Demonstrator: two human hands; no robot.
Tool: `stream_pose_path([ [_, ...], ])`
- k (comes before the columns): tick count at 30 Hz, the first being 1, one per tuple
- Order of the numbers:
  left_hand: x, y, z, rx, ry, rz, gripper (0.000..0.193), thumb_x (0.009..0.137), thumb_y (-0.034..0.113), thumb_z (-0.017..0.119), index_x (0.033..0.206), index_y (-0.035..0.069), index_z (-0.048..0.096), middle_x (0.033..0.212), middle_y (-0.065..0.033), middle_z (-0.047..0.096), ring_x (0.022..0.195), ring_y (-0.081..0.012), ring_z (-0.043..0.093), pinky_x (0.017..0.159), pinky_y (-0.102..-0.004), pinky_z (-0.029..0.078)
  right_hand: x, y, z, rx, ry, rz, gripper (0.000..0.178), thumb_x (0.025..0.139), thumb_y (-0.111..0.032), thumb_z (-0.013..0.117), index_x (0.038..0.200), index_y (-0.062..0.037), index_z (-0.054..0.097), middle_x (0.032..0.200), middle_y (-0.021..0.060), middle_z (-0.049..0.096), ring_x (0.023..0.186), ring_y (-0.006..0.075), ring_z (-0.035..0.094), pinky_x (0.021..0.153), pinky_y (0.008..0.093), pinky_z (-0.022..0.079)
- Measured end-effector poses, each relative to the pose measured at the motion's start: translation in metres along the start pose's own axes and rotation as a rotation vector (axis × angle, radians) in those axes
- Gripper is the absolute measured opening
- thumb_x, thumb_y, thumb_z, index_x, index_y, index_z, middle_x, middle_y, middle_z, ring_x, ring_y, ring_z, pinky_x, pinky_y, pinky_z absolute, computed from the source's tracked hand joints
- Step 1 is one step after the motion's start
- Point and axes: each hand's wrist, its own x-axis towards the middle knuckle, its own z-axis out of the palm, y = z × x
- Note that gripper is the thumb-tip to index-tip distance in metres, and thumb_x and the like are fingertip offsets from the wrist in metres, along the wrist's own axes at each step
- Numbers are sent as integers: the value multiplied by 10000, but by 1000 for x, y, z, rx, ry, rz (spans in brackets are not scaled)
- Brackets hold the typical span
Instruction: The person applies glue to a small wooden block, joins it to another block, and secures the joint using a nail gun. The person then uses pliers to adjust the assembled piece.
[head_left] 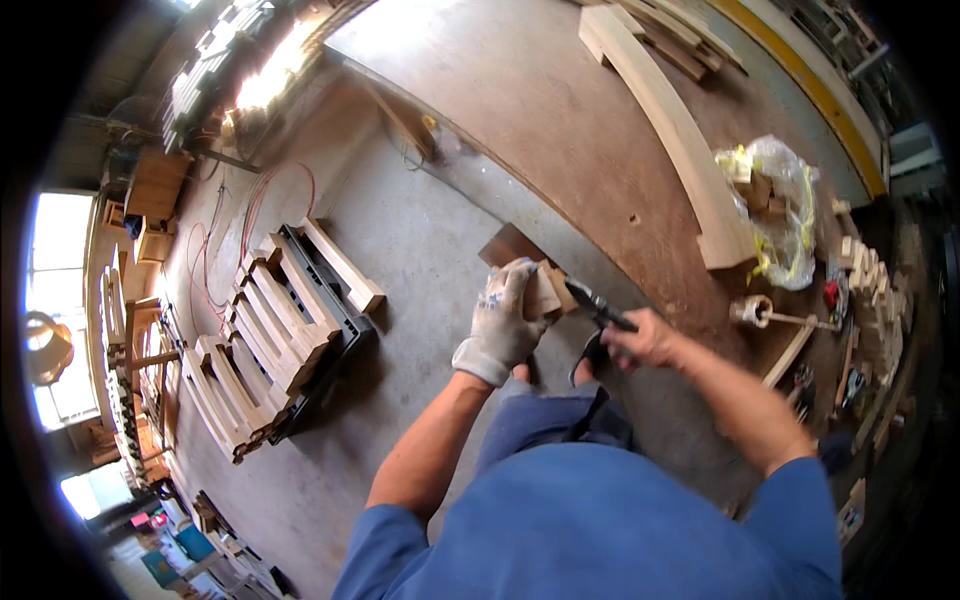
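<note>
My left hand (508, 312), in a pale work glove, is closed around a light wooden block (542, 290) in front of my body. My bare right hand (643, 340), slightly blurred, grips a black-handled tool (598, 305). Its front part meets the right side of the block. Beyond the glove a flat brown rectangular piece (510, 246) sticks out, roughly in line with the tool. Whether it is the tool's blade or a separate board, I cannot tell.
Left of me, shaped wooden pieces (280, 330) lie on a black pallet (345, 350). A brown worktop (560, 130) ahead carries a long curved beam (670, 130) and a clear plastic bag (785, 215) with wood pieces. A tape roll (752, 311) and stacked offcuts (868, 280) are at right.
</note>
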Motion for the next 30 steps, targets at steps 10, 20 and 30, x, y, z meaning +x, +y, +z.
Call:
stream_pose_path([
  [10, 3, 2, -3, -7, -29, -12, 728, 731, 188, 931, 1354, 35, 587, 1324, -213, 652, 1190, -422, 654, 1018, -465, 545, -12, -19, -4, -315, 310, 28, 347, 1007, -328, 707, 1144, -9, 714, 857, 104, 709, 810, 209, 664, 772, 404, 542],
  [20, 3, 3, -4, -15, -29, -18, 735, 728, 204, 943, 1351, 34, 591, 1296, -210, 666, 1196, -412, 652, 1006, -470, 551, -24, -74, 3, -1023, 418, -252, 192, 917, -197, 724, 987, -35, 648, 950, 256, 705, 985, 466, 681, 875, 566, 527],
  [30, 1, 1, -3, 0, -28, -20, 755, 707, 203, 948, 1348, 27, 590, 1321, -212, 662, 1213, -419, 643, 1021, -479, 545, -26, -85, 10, -1242, 500, -277, 199, 840, -149, 751, 965, -46, 634, 971, 189, 706, 1027, 400, 678, 878, 530, 563],
])
